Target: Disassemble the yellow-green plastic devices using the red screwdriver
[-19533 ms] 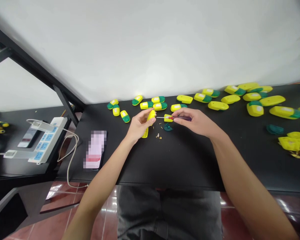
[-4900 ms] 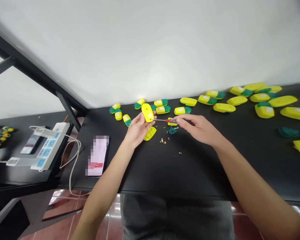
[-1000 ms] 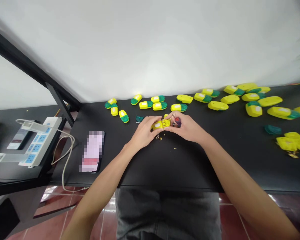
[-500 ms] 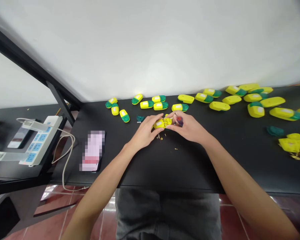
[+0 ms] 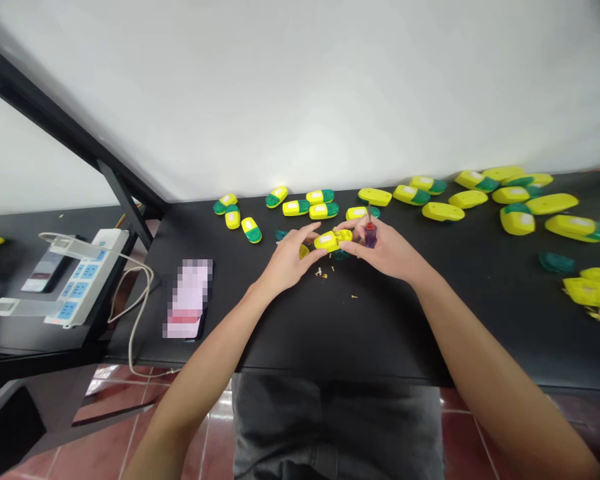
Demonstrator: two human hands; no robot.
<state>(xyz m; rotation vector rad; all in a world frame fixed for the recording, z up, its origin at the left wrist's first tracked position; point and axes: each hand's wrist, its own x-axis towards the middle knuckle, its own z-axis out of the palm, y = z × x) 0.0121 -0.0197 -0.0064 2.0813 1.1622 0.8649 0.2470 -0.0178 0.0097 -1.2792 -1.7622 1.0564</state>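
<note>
A yellow plastic casing (image 5: 325, 242) with a white label is between my two hands, its right end open and showing the inside. My left hand (image 5: 289, 261) pinches its left end between thumb and fingers. Another yellow piece (image 5: 304, 252) shows partly under that hand. My right hand (image 5: 387, 250) steadies the casing's right end with thumb and fingertips. Tucked in the same hand is a screwdriver (image 5: 370, 235) with a dark purple and red handle, its shaft pointing up. A green translucent cover (image 5: 340, 255) shows just below the casing. Small screws (image 5: 323, 273) lie on the black table.
Several yellow-and-green casings (image 5: 296, 208) line the wall side of the table (image 5: 300, 333). At the right are a loose green cover (image 5: 557, 262) and opened yellow shells (image 5: 585, 290). A phone (image 5: 190, 300), a white cable (image 5: 136, 320) and a power strip (image 5: 85, 277) are at the left.
The casing has turned and shifted slightly right in my hands. The screwdriver has tipped more upright. A green cover and a yellow piece now show beside the casing.
</note>
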